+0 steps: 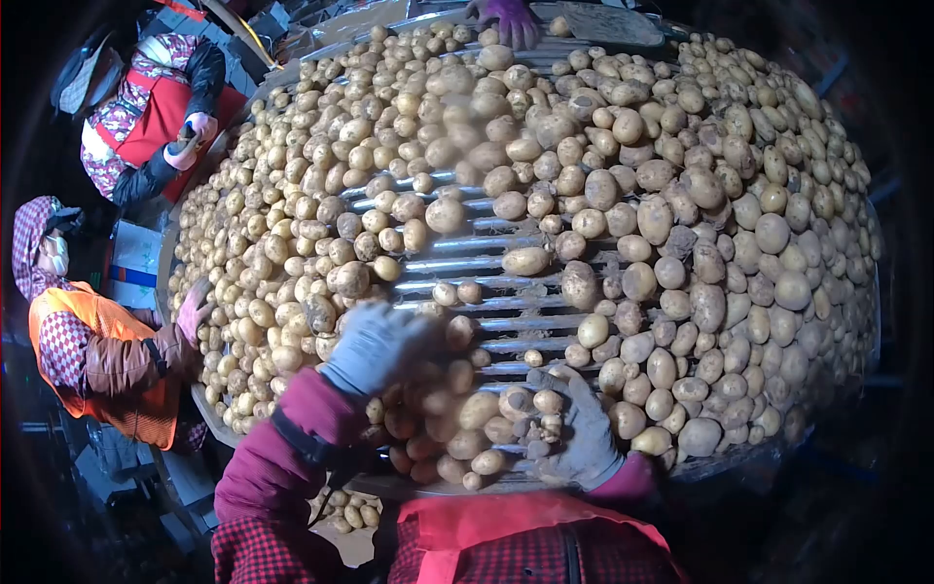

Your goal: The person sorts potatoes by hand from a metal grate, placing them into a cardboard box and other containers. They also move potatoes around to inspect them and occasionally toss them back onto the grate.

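My left hand (373, 347), in a grey glove, is over the potatoes at the near side of the metal roller bars (477, 264). Motion smears its fingers, so I cannot make out whether they hold anything. To its right, my right hand (586, 434), also gloved in grey, curls around several small potatoes (548, 402) and dark lumps close to the near edge. Between both hands lie loose potatoes (479, 411), some of them blurred. Larger, dirt-marked potatoes (700, 302) are heaped to the right of my right hand.
Potatoes (292, 224) cover the left part of the table. Two people stand at the left: one in a red apron (151, 122), one in an orange vest (117, 360). Another person's purple-gloved hand (510, 19) reaches in at the far edge. More potatoes (348, 510) lie below the near edge.
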A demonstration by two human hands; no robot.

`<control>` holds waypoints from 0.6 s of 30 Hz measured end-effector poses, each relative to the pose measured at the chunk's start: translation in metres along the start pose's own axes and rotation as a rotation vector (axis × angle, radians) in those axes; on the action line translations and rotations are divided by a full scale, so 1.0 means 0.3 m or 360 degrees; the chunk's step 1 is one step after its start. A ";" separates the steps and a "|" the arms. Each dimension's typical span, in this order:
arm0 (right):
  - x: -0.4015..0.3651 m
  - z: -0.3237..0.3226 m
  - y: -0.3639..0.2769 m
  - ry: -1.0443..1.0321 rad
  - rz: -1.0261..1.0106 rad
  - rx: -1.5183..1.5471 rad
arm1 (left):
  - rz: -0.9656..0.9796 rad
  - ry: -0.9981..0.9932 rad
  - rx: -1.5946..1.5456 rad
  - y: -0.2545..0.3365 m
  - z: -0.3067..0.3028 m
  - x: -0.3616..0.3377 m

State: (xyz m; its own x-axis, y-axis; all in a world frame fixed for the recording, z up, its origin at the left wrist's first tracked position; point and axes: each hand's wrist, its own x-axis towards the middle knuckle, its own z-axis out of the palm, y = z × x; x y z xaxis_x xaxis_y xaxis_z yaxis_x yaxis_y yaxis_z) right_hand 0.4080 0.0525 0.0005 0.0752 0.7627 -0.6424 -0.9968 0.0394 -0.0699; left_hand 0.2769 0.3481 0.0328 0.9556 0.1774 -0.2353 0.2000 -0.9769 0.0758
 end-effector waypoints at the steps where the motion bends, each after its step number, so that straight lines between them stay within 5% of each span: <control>1: 0.001 0.008 -0.001 0.0055 -0.0016 -0.0002 | 0.0125 -0.0013 0.0050 0.027 0.046 -0.006; 6: -0.028 0.044 -0.015 -0.0093 -0.0052 -0.0043 | -0.0300 -0.0282 0.0073 0.086 0.022 0.033; 11: -0.014 0.036 0.019 0.0044 -0.0444 -0.0737 | -0.0007 0.0564 -0.0387 0.131 -0.004 -0.039; 13: -0.036 0.099 0.012 0.0017 -0.0487 -0.0738 | 0.0278 0.0162 -0.0777 0.223 -0.153 -0.043; 14: -0.037 0.053 0.005 -0.0164 -0.0203 -0.0251 | 0.0406 0.0343 -0.0865 0.257 -0.138 -0.028; 15: -0.033 0.049 0.014 -0.0124 -0.0255 -0.0305 | 0.0529 0.0530 -0.0951 0.279 -0.119 -0.020; 18: -0.038 0.035 -0.005 -0.0175 -0.0170 -0.0164 | 0.0302 0.0272 -0.0403 0.252 -0.058 0.036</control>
State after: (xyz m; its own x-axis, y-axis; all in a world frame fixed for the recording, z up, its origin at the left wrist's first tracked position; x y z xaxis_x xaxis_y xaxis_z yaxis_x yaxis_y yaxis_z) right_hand 0.4084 0.0504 0.0160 0.1715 0.8240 -0.5401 -0.9747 0.0620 -0.2149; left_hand 0.3060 0.2781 0.0529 0.9990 0.0339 -0.0300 0.0422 -0.9376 0.3452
